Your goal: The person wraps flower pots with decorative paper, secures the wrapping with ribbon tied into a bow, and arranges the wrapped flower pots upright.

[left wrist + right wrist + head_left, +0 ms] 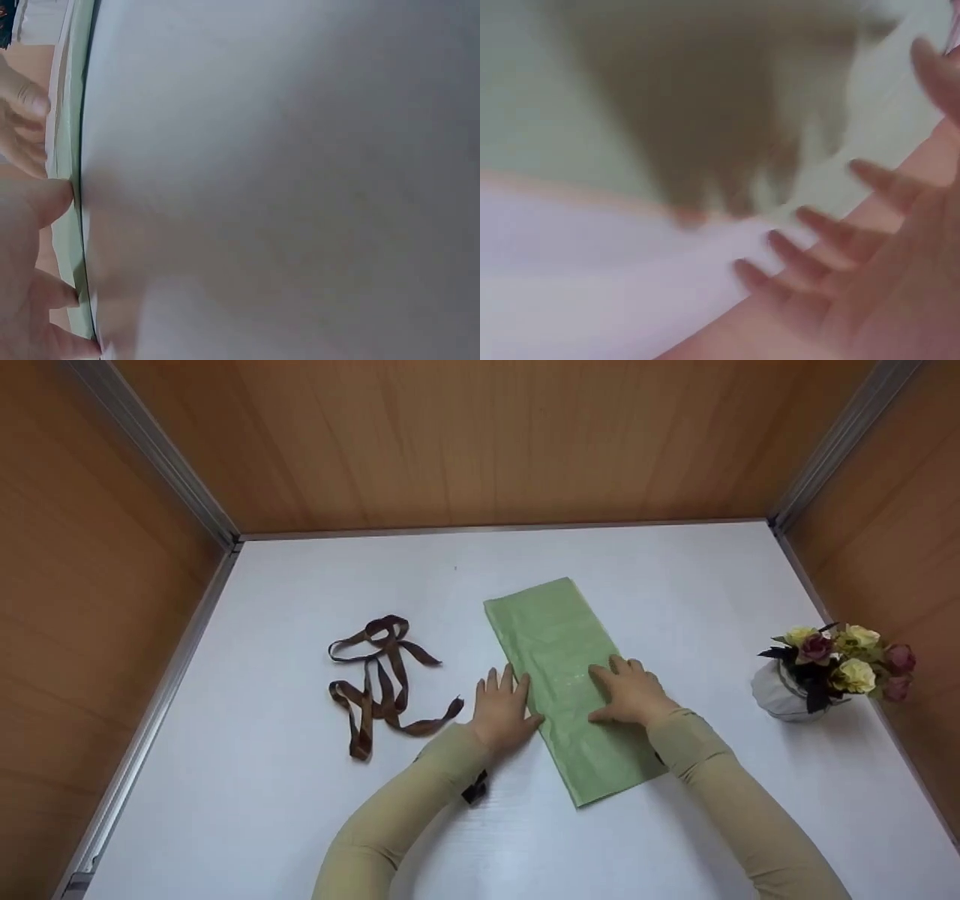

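Note:
A folded green sheet (551, 634), smooth and paper-like, lies slanted in the middle of the table. Along its left edge rests my left hand (499, 716), fingers extended; in the left wrist view its fingertips (64, 298) touch the sheet's thin side (69, 247). My right hand (634, 694) is over the right part of the sheet with its fingers spread. In the right wrist view that hand (877, 277) appears open, and a dark shadow falls on the green surface (532, 97). Neither hand grips anything.
A tangled brown ribbon (394, 682) lies on the white table (247, 802) left of my hands. A white pot (784, 694) with yellow and purple flowers (851, 664) stands at the right. Wooden panels (480, 450) enclose the back and sides.

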Demonstrator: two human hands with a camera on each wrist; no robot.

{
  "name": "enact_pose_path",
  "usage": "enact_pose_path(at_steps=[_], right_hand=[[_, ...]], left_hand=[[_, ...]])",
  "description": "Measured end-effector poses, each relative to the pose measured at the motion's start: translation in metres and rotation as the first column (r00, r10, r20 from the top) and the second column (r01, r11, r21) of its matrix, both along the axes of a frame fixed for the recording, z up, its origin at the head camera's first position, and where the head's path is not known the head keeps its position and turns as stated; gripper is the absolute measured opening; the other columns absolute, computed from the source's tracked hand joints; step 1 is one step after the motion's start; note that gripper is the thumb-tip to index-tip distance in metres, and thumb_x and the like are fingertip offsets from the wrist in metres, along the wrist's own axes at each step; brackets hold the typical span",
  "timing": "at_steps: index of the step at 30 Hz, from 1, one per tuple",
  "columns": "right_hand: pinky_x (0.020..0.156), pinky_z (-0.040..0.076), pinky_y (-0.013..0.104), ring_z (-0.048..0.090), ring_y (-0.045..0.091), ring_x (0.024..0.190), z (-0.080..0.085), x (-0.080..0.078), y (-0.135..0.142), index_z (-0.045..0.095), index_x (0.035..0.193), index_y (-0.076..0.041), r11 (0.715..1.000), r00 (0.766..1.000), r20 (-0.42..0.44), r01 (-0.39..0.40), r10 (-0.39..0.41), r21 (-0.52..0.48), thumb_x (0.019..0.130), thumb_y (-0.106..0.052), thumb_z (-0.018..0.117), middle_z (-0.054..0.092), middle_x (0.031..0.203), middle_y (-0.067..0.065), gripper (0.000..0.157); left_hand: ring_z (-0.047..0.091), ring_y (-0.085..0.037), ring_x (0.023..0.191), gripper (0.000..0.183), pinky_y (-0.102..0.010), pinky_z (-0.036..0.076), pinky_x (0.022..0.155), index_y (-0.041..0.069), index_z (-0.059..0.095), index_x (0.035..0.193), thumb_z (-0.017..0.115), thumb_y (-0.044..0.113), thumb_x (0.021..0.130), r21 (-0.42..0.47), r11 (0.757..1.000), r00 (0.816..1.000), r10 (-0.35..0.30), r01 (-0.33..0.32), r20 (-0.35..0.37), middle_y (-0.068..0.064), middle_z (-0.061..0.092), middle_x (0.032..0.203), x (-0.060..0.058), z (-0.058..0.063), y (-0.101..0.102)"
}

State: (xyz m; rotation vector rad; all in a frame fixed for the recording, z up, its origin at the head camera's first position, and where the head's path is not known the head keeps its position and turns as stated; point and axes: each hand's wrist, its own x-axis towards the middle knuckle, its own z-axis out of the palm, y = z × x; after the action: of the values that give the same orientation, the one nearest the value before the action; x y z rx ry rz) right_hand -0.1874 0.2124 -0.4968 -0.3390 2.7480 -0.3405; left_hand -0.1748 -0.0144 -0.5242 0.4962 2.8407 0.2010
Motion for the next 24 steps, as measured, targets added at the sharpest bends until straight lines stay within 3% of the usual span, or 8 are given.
enact_pose_path(at_steps=[4,10,15,24], right_hand=[[0.106,0.022,0.065,0.019,0.051,0.136,-0.008,-0.001,0.021,0.034,0.147,-0.009,0.997,0.998,0.017,-0.056,0.056,-0.047,0.073,-0.043,0.079,0.015,0.152,0.029,0.093],[0.103,0.029,0.064,0.023,0.051,0.133,-0.012,0.006,0.031,0.037,0.145,-0.009,0.995,0.999,-0.004,-0.051,0.051,-0.088,0.068,-0.053,0.079,0.019,0.151,0.029,0.098],[0.103,0.028,0.064,0.023,0.05,0.134,-0.012,0.007,0.032,0.036,0.146,-0.01,0.997,0.999,0.001,-0.037,0.037,-0.075,0.069,-0.051,0.079,0.019,0.152,0.028,0.097],[0.098,0.034,0.064,0.024,0.051,0.133,-0.014,0.015,0.043,0.034,0.147,-0.01,1.0,1.0,-0.007,-0.008,0.008,-0.023,0.071,-0.055,0.075,0.018,0.152,0.028,0.097]], left_hand=[[0.021,-0.044,0.14,0.073,-0.054,0.022,0.112,0.011,0.03,0.149,0.05,0.053,0.092,0.049,0.999,1.0,-0.017,0.016,0.007,-0.019,0.023,0.154,0.002,0.002,0.003],[0.016,-0.042,0.142,0.074,-0.054,0.018,0.114,0.012,0.025,0.151,0.049,0.052,0.093,0.067,0.998,0.999,-0.024,0.022,0.036,-0.017,0.019,0.156,0.002,-0.001,0.008],[0.017,-0.041,0.142,0.075,-0.053,0.02,0.114,0.009,0.025,0.15,0.049,0.052,0.093,0.041,0.999,0.999,-0.026,0.025,0.036,-0.017,0.02,0.156,0.006,-0.002,0.01],[0.015,-0.038,0.144,0.085,-0.051,0.02,0.114,0.009,0.022,0.151,0.047,0.062,0.09,-0.027,0.992,0.992,-0.118,0.12,0.049,-0.018,0.016,0.157,0.021,0.004,0.022]])
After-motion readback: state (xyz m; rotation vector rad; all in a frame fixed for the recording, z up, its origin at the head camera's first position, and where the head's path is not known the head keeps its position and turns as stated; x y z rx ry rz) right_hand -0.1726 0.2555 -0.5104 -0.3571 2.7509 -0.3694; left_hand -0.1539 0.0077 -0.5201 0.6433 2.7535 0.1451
